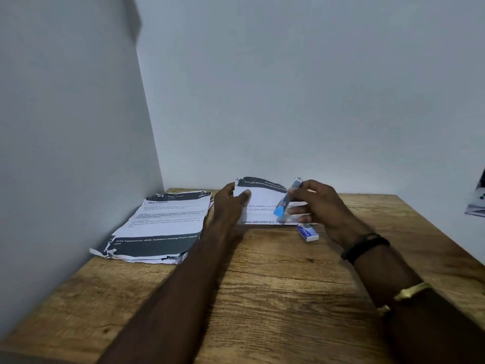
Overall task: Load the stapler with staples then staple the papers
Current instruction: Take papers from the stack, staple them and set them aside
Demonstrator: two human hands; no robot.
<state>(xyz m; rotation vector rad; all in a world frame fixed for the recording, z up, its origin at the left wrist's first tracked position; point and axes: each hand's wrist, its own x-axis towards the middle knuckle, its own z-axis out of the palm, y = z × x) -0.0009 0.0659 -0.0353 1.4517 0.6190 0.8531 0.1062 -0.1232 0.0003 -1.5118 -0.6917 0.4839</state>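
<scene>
- L hand: grip closed on left edge of the papers, thumb on top face, fingers behind.
- Papers: at rear centre of wooden surface, far edge raised, dark printed band at top.
- R hand: grip closed round stapler, fingers curled on its body.
- Stapler: blue w/ clear section, blurred; tilted, blue end down over right part of papers. Contact w/ papers: cannot tell.
- Staple box: small, white/blue, flat on surface just beside near-right corner of papers, under R hand.
- Paper stack: printed pages, flat on surface at left by the wall, corners torn; apart from held papers.
- R forearm: black band at wrist, gold bangle further up.
</scene>
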